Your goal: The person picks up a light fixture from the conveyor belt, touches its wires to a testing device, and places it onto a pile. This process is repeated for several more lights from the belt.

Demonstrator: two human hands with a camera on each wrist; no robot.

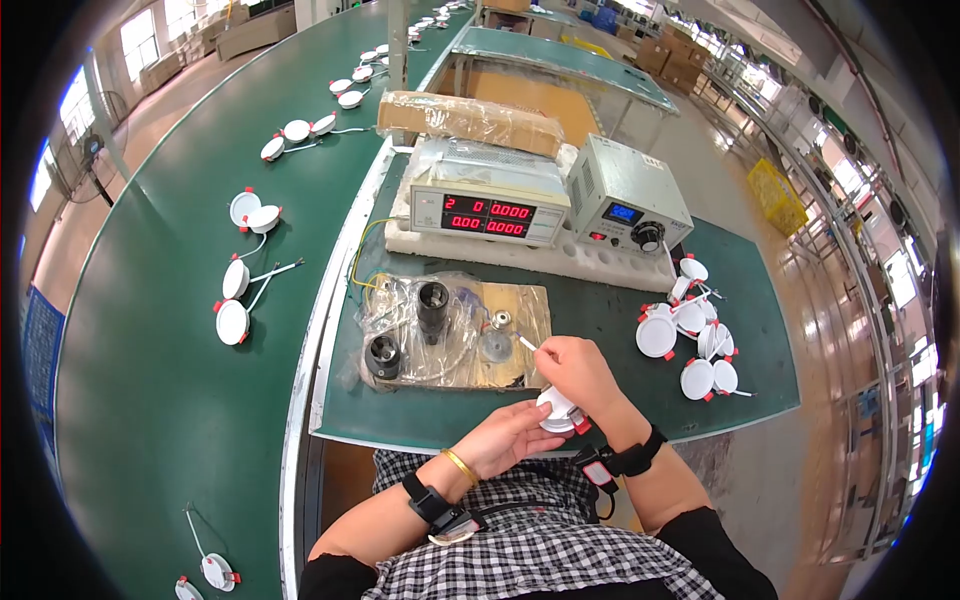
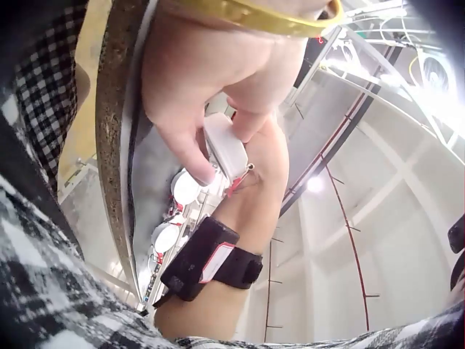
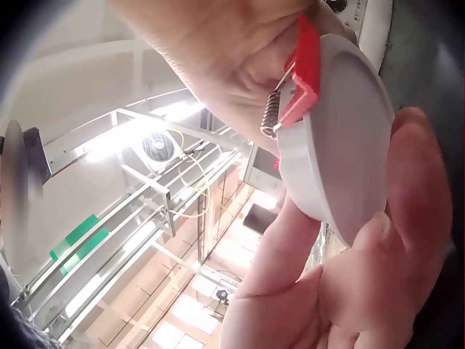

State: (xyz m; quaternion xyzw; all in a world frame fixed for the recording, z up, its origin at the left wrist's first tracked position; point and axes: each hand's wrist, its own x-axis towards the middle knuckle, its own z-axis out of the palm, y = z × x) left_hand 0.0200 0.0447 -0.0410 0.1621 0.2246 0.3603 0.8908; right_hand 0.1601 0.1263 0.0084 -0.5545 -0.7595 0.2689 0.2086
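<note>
A round white lamp (image 1: 556,411) with red spring clips is held at the table's front edge by my left hand (image 1: 503,437), its thumb and fingers gripping the rim. The right wrist view shows the lamp (image 3: 341,138) large, with a red clip (image 3: 308,69) and a coiled spring. My right hand (image 1: 583,377) is just above the lamp and pinches a white cable end (image 1: 527,343), pointing toward the wooden board (image 1: 532,310). In the left wrist view the lamp (image 2: 226,147) sits between thumb and fingers of my left hand (image 2: 211,80).
Two black sockets (image 1: 432,305) stand on the film-wrapped board. Behind it are a meter (image 1: 490,205) with red digits and a grey power unit (image 1: 630,200). Several white lamps (image 1: 656,337) lie at the right; more lamps (image 1: 233,322) are spread along the green surface (image 1: 150,400) at left.
</note>
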